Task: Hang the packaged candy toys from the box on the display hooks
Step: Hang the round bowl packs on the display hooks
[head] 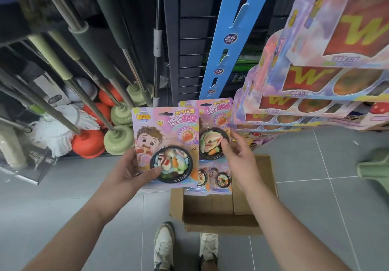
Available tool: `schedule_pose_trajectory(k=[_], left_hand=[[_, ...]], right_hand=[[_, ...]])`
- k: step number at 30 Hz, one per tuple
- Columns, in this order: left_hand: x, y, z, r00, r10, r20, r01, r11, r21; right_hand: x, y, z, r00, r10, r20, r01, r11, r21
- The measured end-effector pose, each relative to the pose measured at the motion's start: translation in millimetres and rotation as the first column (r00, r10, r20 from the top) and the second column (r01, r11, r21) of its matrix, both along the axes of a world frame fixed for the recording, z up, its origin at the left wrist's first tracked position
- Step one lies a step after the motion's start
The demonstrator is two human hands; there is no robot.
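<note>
Our left hand grips one candy pack mid-frame, our right hand pinches a second pack, cardboard box below.

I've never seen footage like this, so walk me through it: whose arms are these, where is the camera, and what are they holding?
No machine here: these are a person's two bare arms, filmed by one wide camera on their head, looking down. The left hand holds a candy pack, thumb over its bowl. The right hand pinches a second pack at the foot of a blue strip; whether it hangs there yet I cannot tell. On the tiled floor sits an open box with more packs in it, by the person's shoes. Plungers stand at left.
</note>
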State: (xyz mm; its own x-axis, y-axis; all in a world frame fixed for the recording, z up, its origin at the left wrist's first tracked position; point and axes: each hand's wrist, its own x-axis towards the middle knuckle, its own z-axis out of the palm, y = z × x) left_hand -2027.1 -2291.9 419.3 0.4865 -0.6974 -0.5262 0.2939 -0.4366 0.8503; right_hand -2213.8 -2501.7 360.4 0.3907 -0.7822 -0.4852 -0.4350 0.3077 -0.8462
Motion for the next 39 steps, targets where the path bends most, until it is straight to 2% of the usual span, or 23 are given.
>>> schedule_pose_trajectory(k=[6, 13, 21, 32, 39], left_hand=[[1.4, -4.4, -2.2, 1.0, -0.004, -0.021, 0.004, 1.0, -0.005], [-0.5, 3.2, -1.0, 1.0, 0.016, -0.009, -0.016, 1.0, -0.02], [-4.0, 12.5, -7.0, 0.999, 0.007, -0.042, -0.008, 1.0, -0.023], [-6.2, 9.4, -12.4, 0.999, -0.007, -0.035, 0.005, 0.998, -0.055], [-12.0, -6.9, -14.5, 1.0, 0.009, -0.011, -0.01, 0.998, -0.064]], right_hand=[[-3.4, 7.7, 3.6, 0.998, -0.016, 0.065, 0.016, 1.0, 0.004], [6.7, 12.7, 10.2, 0.981, -0.13, 0.143, 0.142, 0.987, -0.077], [9.2, 14.5, 6.0, 0.98, -0.161, 0.12, 0.172, 0.981, -0.089], [10.4, 8.1, -8.4, 0.99, -0.127, 0.055, 0.126, 0.992, 0.015], [14.1, 4.8, -4.4, 0.994, -0.106, 0.035, 0.106, 0.994, -0.014]])
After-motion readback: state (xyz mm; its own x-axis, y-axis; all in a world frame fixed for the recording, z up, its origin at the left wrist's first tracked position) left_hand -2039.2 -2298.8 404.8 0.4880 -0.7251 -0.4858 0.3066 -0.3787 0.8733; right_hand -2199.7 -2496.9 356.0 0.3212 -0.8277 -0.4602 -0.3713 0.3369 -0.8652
